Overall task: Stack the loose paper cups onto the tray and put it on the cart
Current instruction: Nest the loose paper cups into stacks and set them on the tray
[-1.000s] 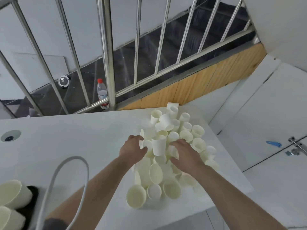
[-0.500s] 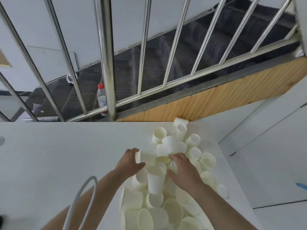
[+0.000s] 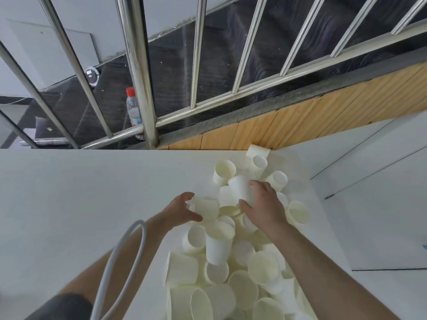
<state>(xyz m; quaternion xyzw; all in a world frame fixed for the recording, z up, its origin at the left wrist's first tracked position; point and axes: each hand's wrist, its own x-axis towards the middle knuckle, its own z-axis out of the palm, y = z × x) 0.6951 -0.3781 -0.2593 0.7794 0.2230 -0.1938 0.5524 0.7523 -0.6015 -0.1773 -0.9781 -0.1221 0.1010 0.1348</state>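
Note:
A heap of several loose white paper cups (image 3: 231, 262) covers the right part of the white table (image 3: 80, 192), most of them lying on their sides. My right hand (image 3: 263, 206) grips one cup (image 3: 240, 188) near the far end of the heap, its mouth turned to the upper left. My left hand (image 3: 182, 210) holds another cup (image 3: 206, 209) lying on its side at the heap's left edge, thumb under it and fingers over it. No tray and no cart are in view.
A steel railing (image 3: 141, 72) runs along the table's far edge, with dark stairs behind it. A plastic bottle with a red cap (image 3: 132, 109) stands behind the post. A grey cable (image 3: 120, 262) loops over my left forearm. The table's right edge drops off beside the cups.
The camera has tilted up and closer, so the cups at the left edge have left the view. Both hands moved further into the heap and each took hold of a different cup.

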